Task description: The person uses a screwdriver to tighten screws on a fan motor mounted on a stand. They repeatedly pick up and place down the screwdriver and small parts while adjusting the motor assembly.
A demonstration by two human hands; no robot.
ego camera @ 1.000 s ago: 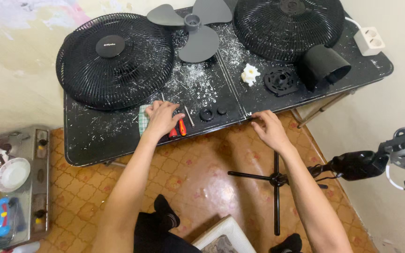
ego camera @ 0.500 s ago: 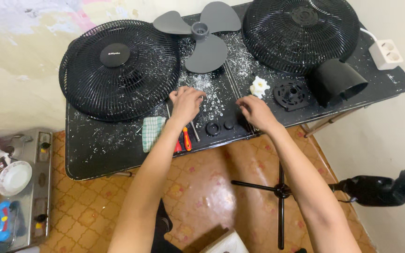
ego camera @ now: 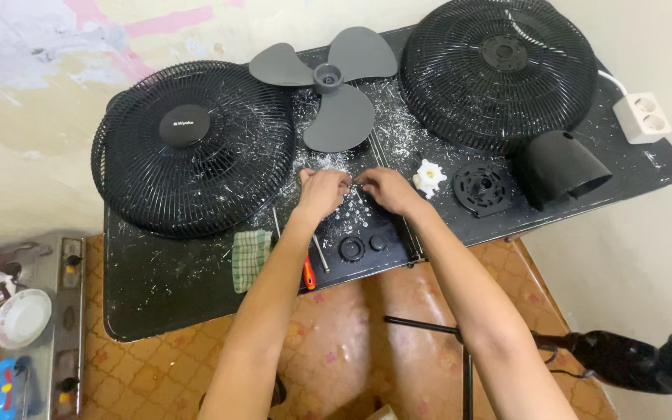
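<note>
Left hand: my left hand [ego camera: 322,191] rests on the black table [ego camera: 165,288], fingers curled over a small part I cannot make out; I cannot tell how firm the hold is.
Right hand: my right hand [ego camera: 386,190] is just beside it, fingertips meeting the left hand's, pinched loosely; what they hold is hidden.
Fan blade: grey fan blade [ego camera: 334,85] lies flat just beyond both hands.
Grilles: left grille [ego camera: 192,148] and right grille [ego camera: 499,70] flank the blade.
Near items: white knob [ego camera: 429,177], black cone cover [ego camera: 560,167], screwdriver [ego camera: 309,272], checked cloth [ego camera: 250,258].
</note>
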